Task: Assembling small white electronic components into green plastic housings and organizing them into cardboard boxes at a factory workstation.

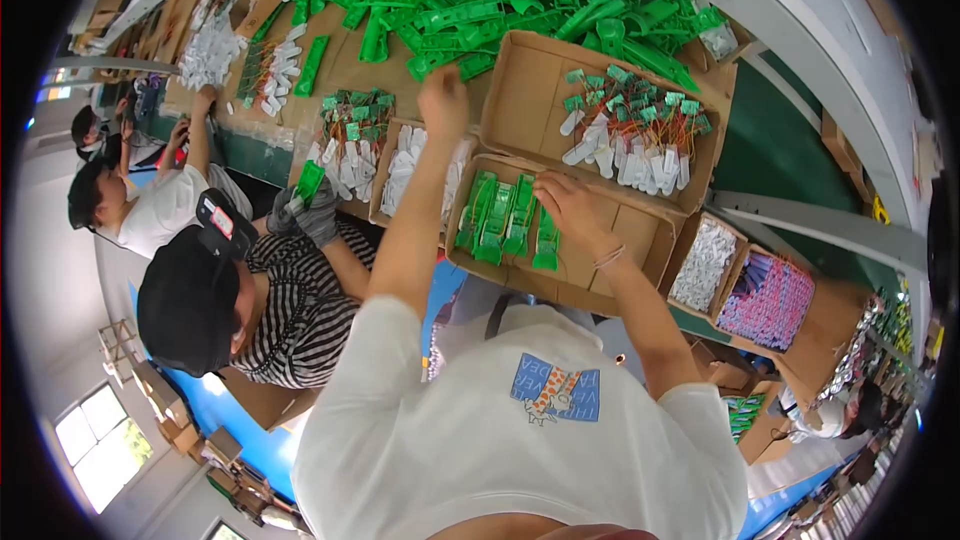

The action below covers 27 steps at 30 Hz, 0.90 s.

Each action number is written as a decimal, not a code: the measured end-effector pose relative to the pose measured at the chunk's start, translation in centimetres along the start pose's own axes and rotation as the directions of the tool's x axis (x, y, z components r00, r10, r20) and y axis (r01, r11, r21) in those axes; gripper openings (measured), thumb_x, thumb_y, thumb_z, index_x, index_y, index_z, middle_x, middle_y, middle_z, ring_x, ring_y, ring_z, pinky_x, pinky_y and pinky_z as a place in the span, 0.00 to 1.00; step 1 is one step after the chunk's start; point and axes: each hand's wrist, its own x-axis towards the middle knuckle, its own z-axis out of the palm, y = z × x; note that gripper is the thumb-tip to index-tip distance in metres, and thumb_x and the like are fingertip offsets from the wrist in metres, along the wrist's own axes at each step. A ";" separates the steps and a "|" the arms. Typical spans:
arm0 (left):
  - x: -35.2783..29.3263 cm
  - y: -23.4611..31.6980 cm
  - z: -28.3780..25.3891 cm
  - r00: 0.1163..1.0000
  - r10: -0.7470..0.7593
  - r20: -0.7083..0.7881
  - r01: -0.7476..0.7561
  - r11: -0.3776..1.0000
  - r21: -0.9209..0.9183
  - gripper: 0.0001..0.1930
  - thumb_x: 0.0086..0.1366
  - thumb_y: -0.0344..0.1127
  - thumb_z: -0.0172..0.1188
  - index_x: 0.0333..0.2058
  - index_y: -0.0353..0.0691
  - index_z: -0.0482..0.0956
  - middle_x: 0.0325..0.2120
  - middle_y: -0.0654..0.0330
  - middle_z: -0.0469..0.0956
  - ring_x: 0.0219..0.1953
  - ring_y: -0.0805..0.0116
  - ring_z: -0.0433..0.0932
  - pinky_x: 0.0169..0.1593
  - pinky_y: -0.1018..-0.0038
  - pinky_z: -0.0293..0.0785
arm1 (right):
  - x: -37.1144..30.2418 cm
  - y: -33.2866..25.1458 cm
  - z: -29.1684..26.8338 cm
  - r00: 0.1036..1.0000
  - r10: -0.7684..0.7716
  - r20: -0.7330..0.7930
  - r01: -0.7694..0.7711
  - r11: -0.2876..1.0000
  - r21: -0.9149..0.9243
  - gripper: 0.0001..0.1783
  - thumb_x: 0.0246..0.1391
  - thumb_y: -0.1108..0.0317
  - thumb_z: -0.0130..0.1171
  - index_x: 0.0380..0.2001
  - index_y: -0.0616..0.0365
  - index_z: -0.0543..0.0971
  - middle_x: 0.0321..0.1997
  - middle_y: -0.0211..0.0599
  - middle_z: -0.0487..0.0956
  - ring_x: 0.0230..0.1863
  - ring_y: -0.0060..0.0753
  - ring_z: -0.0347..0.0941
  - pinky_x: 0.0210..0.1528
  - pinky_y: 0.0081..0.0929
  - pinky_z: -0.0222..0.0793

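My left hand [443, 103] reaches over the near edge of a heap of green plastic shells [470, 15]. Its fingertips are among the shells, and I cannot make out whether they grip one. My right hand [568, 206] is over a shallow cardboard box [610, 265], fingers stretched out beside the upper ends of the green shells standing in a row there. One shell [545, 242] stands slightly apart at the right of that row, just below the fingers. Behind is another cardboard box [515, 90] with small green circuit boards [625, 90], wires and white plastic pieces [640, 158].
Left of my boxes, a co-worker's gloved hands hold a green shell [310, 180]. Boards, wires and white pieces [350, 165] lie nearby. At right stand a box of small white parts [706, 265] and a box of pink-purple cylinders [770, 305]. A metal frame beam [840, 225] crosses there.
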 end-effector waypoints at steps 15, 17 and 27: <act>-2.9 3.6 -10.0 0.792 -0.543 0.280 0.601 0.614 -0.511 0.13 0.60 0.32 0.61 0.39 0.38 0.65 0.24 0.56 0.72 0.24 0.63 0.75 0.30 0.68 0.73 | 13.1 -2.6 18.1 0.932 0.194 0.305 -0.123 0.963 -0.238 0.06 0.48 0.71 0.53 0.31 0.59 0.74 0.27 0.43 0.78 0.27 0.40 0.79 0.25 0.36 0.74; -5.9 5.2 -12.7 0.642 -0.635 0.429 0.729 0.334 -0.598 0.09 0.66 0.38 0.55 0.37 0.41 0.66 0.24 0.59 0.72 0.25 0.63 0.75 0.31 0.70 0.73 | 13.1 -1.1 17.3 0.862 -0.022 0.507 0.074 0.994 -0.083 0.08 0.48 0.71 0.53 0.34 0.61 0.73 0.27 0.49 0.79 0.26 0.45 0.79 0.24 0.39 0.74; -16.5 8.8 -13.1 0.589 -0.665 0.459 0.807 0.452 -0.381 0.16 0.70 0.51 0.43 0.39 0.43 0.66 0.24 0.61 0.72 0.26 0.68 0.74 0.29 0.73 0.71 | 9.1 -9.7 -2.2 0.923 -0.035 0.384 -0.062 0.969 0.238 0.10 0.50 0.66 0.57 0.22 0.62 0.72 0.23 0.49 0.77 0.27 0.51 0.75 0.28 0.42 0.70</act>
